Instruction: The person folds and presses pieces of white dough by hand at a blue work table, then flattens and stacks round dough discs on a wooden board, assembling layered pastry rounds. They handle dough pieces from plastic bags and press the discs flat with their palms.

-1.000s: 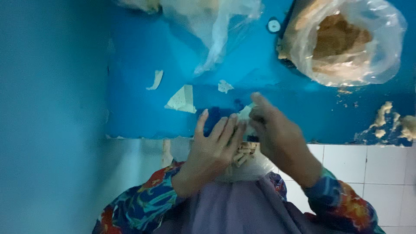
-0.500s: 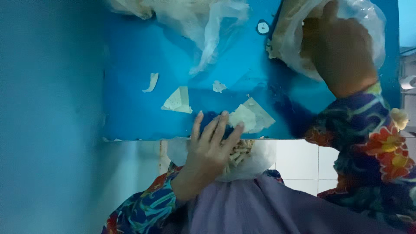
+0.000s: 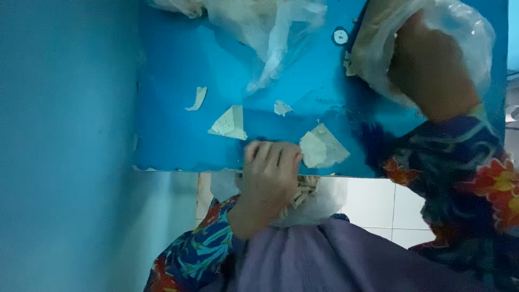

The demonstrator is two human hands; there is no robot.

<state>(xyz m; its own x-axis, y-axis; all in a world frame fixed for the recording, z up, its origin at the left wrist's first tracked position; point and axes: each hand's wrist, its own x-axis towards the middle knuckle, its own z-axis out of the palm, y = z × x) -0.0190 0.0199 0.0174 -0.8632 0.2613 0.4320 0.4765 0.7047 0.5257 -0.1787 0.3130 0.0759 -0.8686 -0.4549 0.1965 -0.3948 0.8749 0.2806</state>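
Observation:
My left hand (image 3: 267, 176) rests at the near edge of the blue table (image 3: 178, 65), its fingers curled together and nothing visible in them. Just to its right a pale, folded dough sheet (image 3: 321, 148) lies on the table, close to the fingertips. My right hand (image 3: 430, 75) reaches into a clear plastic bag (image 3: 476, 38) at the far right of the table; the fingers are hidden inside it. Below the table edge, under my left hand, a second clear bag (image 3: 319, 203) with several folded pale pieces sits in my lap.
A triangular dough piece (image 3: 230, 123) and two small scraps (image 3: 197, 98) (image 3: 281, 107) lie on the table. Crumpled clear plastic (image 3: 275, 27) is at the far edge, beside a small white round thing (image 3: 340, 37). A blue wall (image 3: 65, 146) stands on the left; white floor tiles (image 3: 373, 200) show below.
My right hand left the dough sheet, went to the far right and into the plastic bag. My left hand's spread fingers have curled in at the table edge.

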